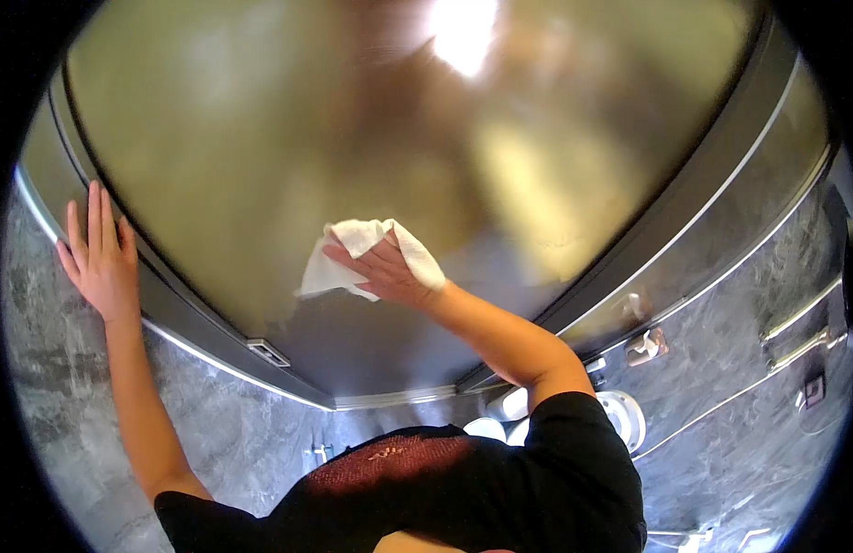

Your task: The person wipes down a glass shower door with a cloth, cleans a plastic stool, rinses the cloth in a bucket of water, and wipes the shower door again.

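My right hand [390, 272] presses a white cloth [357, 237] flat against a large shiny door panel [371, 336]. Folds of the cloth wrap over the back of the fingers and stick out on both sides of the hand. My left hand [106, 267] lies with fingers stretched and spread on the dark frame [191, 290] at the panel's left edge, holding nothing. Below it, a small metal latch plate [268, 352] sits in the frame. A bright reflection covers the panel's upper part.
Grey marbled walls [228, 415] surround the door. At the lower right are a white toilet [622, 417], a toilet paper roll [644, 347] on the wall and metal bars [800, 350]. A small dark wall plate [815, 390] is near the bars.
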Tool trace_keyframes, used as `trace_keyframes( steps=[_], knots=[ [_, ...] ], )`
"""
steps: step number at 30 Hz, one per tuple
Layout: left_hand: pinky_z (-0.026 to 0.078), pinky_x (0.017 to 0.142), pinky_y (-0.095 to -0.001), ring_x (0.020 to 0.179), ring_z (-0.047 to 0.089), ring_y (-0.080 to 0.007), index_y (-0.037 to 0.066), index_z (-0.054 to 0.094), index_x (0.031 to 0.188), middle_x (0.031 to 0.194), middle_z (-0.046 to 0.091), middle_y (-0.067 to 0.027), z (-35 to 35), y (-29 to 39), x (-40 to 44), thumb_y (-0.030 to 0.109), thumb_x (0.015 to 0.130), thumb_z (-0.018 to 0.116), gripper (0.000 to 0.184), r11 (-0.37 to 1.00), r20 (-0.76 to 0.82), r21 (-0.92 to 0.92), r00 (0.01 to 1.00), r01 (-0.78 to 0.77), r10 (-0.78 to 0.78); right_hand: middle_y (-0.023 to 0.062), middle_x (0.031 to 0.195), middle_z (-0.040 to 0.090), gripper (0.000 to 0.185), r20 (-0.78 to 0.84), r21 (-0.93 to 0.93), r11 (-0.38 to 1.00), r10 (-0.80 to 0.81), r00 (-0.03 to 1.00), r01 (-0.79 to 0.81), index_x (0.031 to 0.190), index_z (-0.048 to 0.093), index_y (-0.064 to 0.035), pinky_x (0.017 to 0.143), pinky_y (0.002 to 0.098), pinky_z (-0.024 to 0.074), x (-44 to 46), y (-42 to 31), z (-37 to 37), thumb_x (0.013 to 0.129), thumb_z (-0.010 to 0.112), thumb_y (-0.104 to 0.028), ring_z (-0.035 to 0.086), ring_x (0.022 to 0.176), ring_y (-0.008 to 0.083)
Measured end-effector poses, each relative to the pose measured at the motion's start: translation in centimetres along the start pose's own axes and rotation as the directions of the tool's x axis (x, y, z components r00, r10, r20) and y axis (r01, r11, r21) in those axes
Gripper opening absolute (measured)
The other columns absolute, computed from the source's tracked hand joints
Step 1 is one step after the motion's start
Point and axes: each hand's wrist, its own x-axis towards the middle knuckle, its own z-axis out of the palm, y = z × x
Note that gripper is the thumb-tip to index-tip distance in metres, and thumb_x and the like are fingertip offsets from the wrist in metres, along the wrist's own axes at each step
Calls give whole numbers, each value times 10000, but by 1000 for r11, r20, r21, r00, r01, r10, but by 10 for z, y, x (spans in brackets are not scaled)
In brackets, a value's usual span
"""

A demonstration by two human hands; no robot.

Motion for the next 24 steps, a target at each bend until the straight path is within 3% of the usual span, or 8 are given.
trace_keyframes(
  steps=[3, 5, 7, 10, 12, 14, 20, 24],
  knots=[
    [280, 1003, -363, 1222, 379, -105, 268, 494, 1230, 1308, 413, 172, 2, -3, 1, 285, 825, 544, 409, 999, -46, -43, 999, -21, 19, 26, 1320, 379, 702, 399, -17, 979, 194, 896, -204, 1275, 369, -314, 994, 500, 239, -10, 34, -28, 654, 603, -544, 392, 1178, 219],
    [275, 1008, -368, 1221, 381, -115, 261, 492, 1234, 1304, 420, 167, -2, -2, 1, 261, 813, 556, 426, 997, -50, -81, 999, -17, 13, 177, 1335, 328, 784, 254, -46, 807, 579, 775, -588, 1276, 387, -114, 977, 621, 123, -42, 85, -48, 619, 645, -453, 328, 1200, 373],
    [253, 1020, -371, 1227, 375, -126, 252, 491, 1237, 1307, 418, 161, -3, 0, 1, 250, 811, 558, 432, 993, -57, -118, 998, 2, -9, 279, 1388, 172, 944, -425, -115, 700, 607, 671, -705, 1326, 235, 57, 1028, 570, 34, -47, 136, -77, 658, 597, -505, 152, 1291, 428],
    [214, 1037, -380, 1230, 373, -131, 248, 494, 1235, 1311, 414, 158, -4, 0, 1, 249, 808, 561, 432, 988, -61, -156, 998, -2, -8, 297, 1402, 47, 910, -545, -75, 626, 626, 558, -776, 1355, 145, 32, 1050, 518, 49, -17, 170, -98, 718, 602, -428, 25, 1311, 430],
    [197, 1044, -381, 1232, 372, -137, 247, 498, 1230, 1310, 416, 157, -2, -1, 0, 244, 803, 564, 432, 986, -63, -164, 998, -4, -6, 294, 1393, 97, 980, -739, 290, 837, 504, 447, -465, 1356, 184, -5, 1044, 526, 83, 37, 161, -95, 633, 678, -444, 59, 1301, 443],
    [206, 1041, -386, 1229, 375, -138, 241, 518, 1211, 1299, 430, 155, -5, 0, 2, 237, 795, 570, 420, 987, -59, -163, 998, 5, -15, 289, 1362, 193, 936, -622, -46, 806, 439, 649, -590, 1338, 250, -12, 1051, 499, 82, 90, 134, -107, 615, 677, -426, 106, 1303, 400],
    [225, 1034, -383, 1224, 376, -121, 235, 531, 1198, 1292, 438, 152, -4, 1, 2, 241, 801, 567, 399, 994, -24, -111, 999, 22, -25, 144, 1319, 343, 896, -169, 173, 984, 67, 983, -37, 1336, 296, -79, 1054, 496, 123, 201, 27, -87, 625, 677, -468, 271, 1254, 314],
    [240, 1024, -375, 1223, 370, -102, 252, 519, 1208, 1296, 427, 166, -7, 0, 1, 267, 816, 558, 395, 996, -2, -77, 999, 35, -35, 82, 1280, 393, 720, -88, 67, 954, -286, 954, 292, 1299, 332, -70, 1075, 416, 151, 168, -60, 5, 746, 568, -467, 322, 1218, 247]
  ],
)
